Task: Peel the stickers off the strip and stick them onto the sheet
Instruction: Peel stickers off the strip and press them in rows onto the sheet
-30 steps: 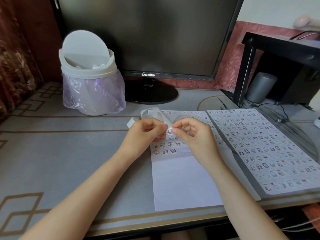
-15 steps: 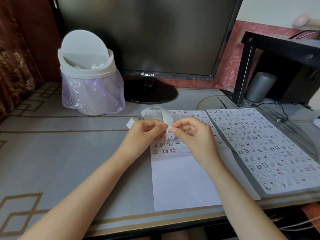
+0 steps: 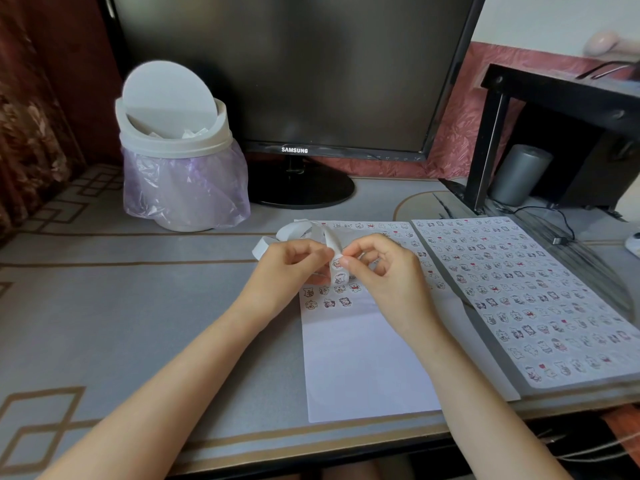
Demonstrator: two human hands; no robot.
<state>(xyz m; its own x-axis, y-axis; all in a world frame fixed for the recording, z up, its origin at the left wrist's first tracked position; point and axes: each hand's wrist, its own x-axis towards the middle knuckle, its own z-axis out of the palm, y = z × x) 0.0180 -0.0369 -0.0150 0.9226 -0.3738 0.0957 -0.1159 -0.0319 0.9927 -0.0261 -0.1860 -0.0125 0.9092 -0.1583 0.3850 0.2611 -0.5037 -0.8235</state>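
Note:
A white sheet [image 3: 367, 362] lies on the desk in front of me, its upper part covered with small cartoon stickers and its lower half blank. Above it my left hand [image 3: 287, 268] holds a curling white sticker strip [image 3: 304, 230], whose loose end loops off to the left. My right hand [image 3: 381, 268] pinches the strip's lower end at a sticker [image 3: 337, 263] with thumb and forefinger. Both hands hover just over the sheet's last sticker rows. A second sheet [image 3: 530, 296], filled with stickers, lies to the right on a grey board.
A white swing-lid bin [image 3: 176, 150] with a purple liner stands at the back left. A dark monitor [image 3: 294, 74] stands on its stand behind the sheet. A black shelf [image 3: 561, 109], a grey cylinder [image 3: 519, 174] and a cable [image 3: 554, 230] are at the back right.
The hands stay pinched together over the sheet. The strip's loop has shifted slightly, and the right fingers work at the sticker on the strip's end.

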